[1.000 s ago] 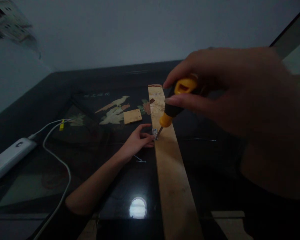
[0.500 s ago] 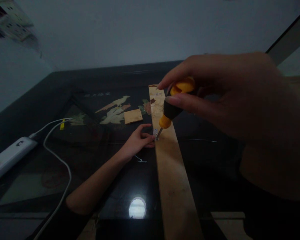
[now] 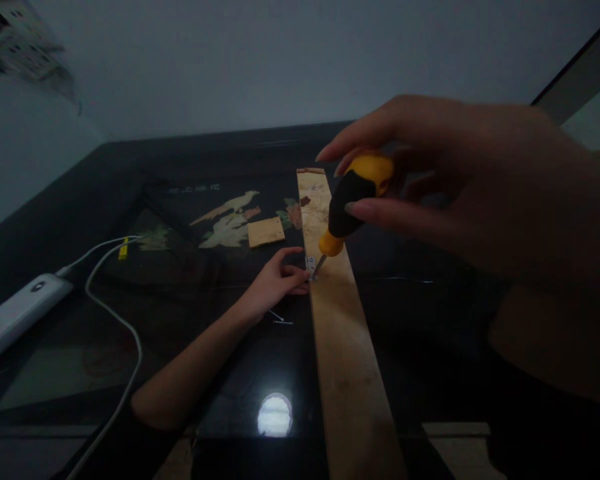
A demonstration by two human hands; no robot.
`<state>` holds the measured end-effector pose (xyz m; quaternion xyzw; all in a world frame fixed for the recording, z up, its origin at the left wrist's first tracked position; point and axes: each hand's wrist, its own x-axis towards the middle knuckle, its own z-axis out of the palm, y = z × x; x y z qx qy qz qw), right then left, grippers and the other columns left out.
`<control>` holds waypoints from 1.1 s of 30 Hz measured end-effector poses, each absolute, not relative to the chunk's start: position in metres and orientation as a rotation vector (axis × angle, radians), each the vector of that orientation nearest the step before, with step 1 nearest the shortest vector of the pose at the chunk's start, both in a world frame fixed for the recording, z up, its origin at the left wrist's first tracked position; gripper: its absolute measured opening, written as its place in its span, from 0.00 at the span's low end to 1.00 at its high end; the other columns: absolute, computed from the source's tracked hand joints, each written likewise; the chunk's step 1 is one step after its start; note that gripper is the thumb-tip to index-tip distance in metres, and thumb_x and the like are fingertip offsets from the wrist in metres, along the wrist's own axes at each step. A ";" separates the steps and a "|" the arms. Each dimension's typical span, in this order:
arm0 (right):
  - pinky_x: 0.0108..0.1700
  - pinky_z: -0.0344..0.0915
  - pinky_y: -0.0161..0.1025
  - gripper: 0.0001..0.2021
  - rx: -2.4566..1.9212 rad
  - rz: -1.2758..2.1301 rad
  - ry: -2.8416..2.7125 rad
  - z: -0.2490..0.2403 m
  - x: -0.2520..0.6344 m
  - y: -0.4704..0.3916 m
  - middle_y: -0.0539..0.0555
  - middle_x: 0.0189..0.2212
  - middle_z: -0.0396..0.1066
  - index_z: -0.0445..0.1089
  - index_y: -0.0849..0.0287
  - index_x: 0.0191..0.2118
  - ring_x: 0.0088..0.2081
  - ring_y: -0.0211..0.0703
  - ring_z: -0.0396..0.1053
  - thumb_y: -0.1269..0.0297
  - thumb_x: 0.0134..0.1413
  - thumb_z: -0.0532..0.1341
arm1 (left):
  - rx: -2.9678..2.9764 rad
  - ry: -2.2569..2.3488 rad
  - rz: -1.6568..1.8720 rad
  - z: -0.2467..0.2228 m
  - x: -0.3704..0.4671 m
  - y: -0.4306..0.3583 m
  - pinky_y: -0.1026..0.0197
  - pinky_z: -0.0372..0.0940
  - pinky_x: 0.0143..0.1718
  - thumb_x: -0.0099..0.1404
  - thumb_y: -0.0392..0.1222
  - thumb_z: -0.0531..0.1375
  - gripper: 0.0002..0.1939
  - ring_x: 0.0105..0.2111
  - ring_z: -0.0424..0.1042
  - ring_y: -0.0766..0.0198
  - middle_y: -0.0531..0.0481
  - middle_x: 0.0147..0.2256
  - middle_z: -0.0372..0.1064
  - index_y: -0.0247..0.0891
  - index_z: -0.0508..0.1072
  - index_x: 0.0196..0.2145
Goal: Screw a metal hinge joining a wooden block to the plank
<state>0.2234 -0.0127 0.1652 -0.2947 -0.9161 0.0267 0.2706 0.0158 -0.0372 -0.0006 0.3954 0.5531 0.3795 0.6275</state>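
Head view: right hand point(image 3: 460, 167) grips screwdriver point(image 3: 351, 203) over board point(image 3: 347, 347); left hand point(image 3: 274, 283) at metal plate point(image 3: 311, 264), grip unclear.

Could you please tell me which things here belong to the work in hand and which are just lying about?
In use:
yellow-and-black screwdriver, in the right hand
small silver metal plate, by the tip
long pale wooden board, beneath

Apparently lying about:
small square wooden piece
thin silver metal pieces, use unclear
white oblong device with white cable

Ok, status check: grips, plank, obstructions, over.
Right grip on screwdriver, tip down at metal plate on wooden plank. Left grip at wooden plank's left edge, close by metal plate. Nothing seen blocking screwdriver; wooden piece lies apart, left.
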 end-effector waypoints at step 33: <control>0.40 0.63 0.39 0.12 -0.854 0.010 -2.443 0.164 0.217 -0.012 0.50 0.36 0.72 0.70 0.54 0.42 0.37 0.42 0.70 0.54 0.57 0.58 | 0.892 1.302 0.865 0.004 0.018 -0.039 0.61 0.72 0.35 0.59 0.30 0.62 0.26 0.26 0.75 0.67 0.52 0.28 0.72 0.36 0.59 0.54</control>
